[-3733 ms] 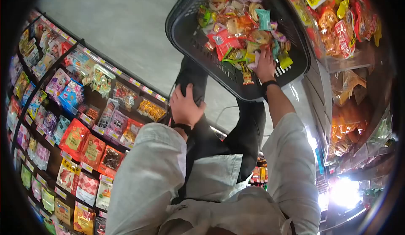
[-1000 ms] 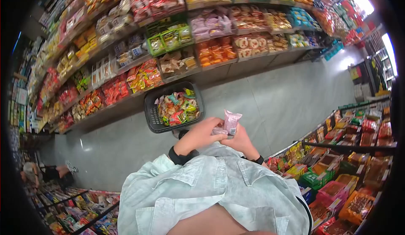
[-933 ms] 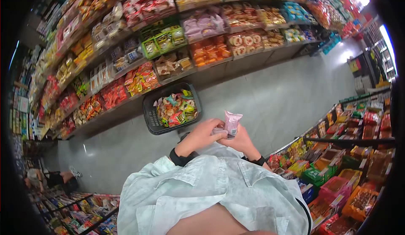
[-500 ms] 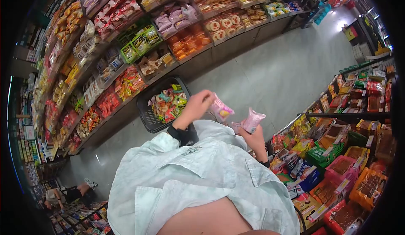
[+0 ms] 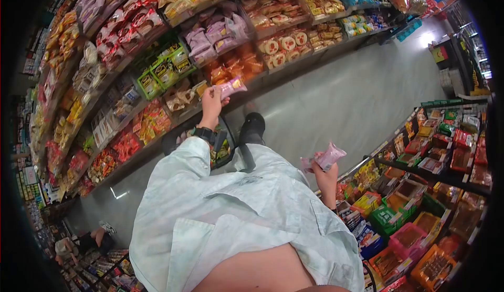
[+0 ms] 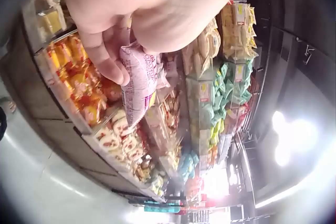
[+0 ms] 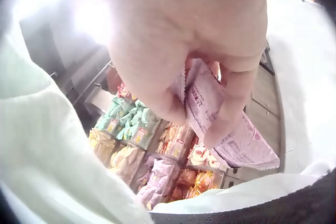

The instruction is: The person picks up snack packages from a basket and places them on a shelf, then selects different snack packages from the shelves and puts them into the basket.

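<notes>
In the head view my left hand [image 5: 211, 105], raised over the lower shelf bins, pinches one end of a pink-purple packet [image 5: 232, 87]. The left wrist view shows that packet [image 6: 137, 85] hanging from the thumb and fingers. My right hand [image 5: 326, 179] is low on the right, gripping pink packets [image 5: 331, 156]; at least two show. In the right wrist view its fingers curl round a packet [image 7: 210, 113]. Purple packets [image 5: 212, 36] fill a bin just above my left hand. A black basket [image 5: 229, 140] lies partly hidden beneath my left forearm.
Shelves of bagged snacks [image 5: 167, 71] curve along the left and top. Packaged food in coloured trays [image 5: 409, 239] stands at the lower right. Grey floor [image 5: 315, 92] runs between them. A person [image 5: 84, 242] is at the far lower left.
My hands have moved apart. The left hand has carried one packet up and left to the shelf bins; the right has shifted slightly right and down with its packets. My forearm now covers part of the basket.
</notes>
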Demonstrator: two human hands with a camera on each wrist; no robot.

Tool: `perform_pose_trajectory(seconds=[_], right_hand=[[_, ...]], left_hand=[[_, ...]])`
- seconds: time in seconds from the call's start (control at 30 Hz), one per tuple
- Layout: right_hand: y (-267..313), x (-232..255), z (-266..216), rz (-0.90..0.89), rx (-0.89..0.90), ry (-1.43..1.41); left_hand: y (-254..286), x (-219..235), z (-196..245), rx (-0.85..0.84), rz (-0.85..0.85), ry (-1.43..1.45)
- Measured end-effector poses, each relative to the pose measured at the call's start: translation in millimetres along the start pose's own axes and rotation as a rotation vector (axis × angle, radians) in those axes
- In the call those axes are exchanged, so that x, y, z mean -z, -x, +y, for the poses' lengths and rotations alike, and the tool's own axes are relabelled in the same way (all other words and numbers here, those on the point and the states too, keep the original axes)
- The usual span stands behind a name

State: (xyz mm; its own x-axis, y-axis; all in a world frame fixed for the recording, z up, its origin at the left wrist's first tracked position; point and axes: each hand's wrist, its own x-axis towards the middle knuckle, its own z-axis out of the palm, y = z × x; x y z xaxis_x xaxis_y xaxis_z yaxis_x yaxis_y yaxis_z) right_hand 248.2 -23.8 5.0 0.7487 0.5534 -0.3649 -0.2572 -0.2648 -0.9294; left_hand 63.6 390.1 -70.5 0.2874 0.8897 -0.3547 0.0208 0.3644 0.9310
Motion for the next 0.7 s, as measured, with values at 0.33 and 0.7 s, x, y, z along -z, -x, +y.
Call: perform_pose_trajectory(seconds=[0.33, 0.7], right_hand=[[-145, -92, -107, 0.115, 0.088, 0.128], [-261, -113, -149, 0.0, 0.156, 0.281]], left_hand=[[-225, -29, 86, -0.115, 0.07, -0.375], [-232, -44, 95, -0.381, 0.148, -1.079]])
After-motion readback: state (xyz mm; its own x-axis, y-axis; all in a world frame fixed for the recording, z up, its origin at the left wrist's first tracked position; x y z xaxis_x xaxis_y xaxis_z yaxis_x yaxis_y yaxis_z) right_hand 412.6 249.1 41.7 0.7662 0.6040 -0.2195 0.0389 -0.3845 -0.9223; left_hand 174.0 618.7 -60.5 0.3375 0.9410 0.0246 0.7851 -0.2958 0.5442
